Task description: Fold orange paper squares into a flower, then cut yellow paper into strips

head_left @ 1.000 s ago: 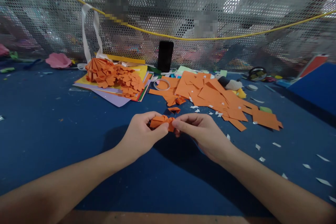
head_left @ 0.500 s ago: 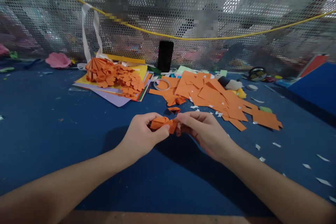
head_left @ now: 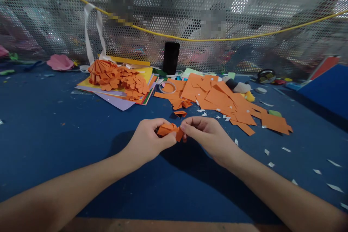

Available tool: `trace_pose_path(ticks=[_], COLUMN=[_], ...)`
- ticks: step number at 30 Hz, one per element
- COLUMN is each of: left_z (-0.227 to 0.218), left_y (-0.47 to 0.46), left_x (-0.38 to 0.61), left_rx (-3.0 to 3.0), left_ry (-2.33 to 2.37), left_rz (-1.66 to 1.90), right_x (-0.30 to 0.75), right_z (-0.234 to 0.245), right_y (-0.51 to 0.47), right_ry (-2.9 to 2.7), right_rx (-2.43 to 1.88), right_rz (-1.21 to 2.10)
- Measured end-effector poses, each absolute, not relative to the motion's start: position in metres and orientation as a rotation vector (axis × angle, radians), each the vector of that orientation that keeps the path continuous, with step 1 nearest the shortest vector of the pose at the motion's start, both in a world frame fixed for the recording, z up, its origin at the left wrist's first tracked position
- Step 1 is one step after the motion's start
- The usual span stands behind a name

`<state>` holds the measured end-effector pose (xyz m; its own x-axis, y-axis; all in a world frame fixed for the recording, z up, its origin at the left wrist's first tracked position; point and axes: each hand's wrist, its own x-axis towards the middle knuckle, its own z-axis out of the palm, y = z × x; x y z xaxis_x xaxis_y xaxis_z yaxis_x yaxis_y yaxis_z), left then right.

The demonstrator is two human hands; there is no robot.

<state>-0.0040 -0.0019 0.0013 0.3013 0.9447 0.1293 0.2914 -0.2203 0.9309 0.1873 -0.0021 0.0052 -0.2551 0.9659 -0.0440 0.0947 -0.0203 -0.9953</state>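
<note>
Pinched in my left hand [head_left: 152,136] is a folded orange paper piece [head_left: 168,129], thumb on the near side and the fingers partly hidden behind it. My right hand [head_left: 205,132] has its thumb and index finger closed on the right end of that same paper. Just beyond the hands lies a small folded orange piece [head_left: 180,114], and behind it an orange paper flower [head_left: 182,104]. A heap of orange paper sheets and strips [head_left: 217,96] spreads out behind my right hand.
Orange paper flowers [head_left: 119,79] sit on a stack of coloured sheets [head_left: 127,104] at back left. A phone [head_left: 171,58] leans against the perforated metal panel [head_left: 152,3]. A roll of tape [head_left: 167,87] rests on the paper. White scraps [head_left: 271,165] litter the right side.
The folded paper has turned slightly between my hands, and its right end tilts lower. My right thumb and fingers have shifted a little along it. Everything else stays put.
</note>
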Motion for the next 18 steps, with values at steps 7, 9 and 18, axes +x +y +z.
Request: trace_pose_path(ticks=[7,9,18], left_z=[-0.0092,-0.0102,-0.0074], left_y=[0.0018,0.0017,0.0008], left_x=[-0.0061,-0.0056,-0.0065], left_rx=[1.530,1.515,1.604], left_ry=[1.177,1.168,1.190], left_rz=[1.074,1.066,0.994], right_x=[0.1878,0.1869,0.1805], right_z=[0.0029,0.0032,0.0065], right_y=[-0.0012,-0.0022,-0.0066], right_ry=[-1.353,-1.357,-1.469], right_rx=[-1.141,-1.141,-1.156], right_rz=[1.440,1.421,1.389])
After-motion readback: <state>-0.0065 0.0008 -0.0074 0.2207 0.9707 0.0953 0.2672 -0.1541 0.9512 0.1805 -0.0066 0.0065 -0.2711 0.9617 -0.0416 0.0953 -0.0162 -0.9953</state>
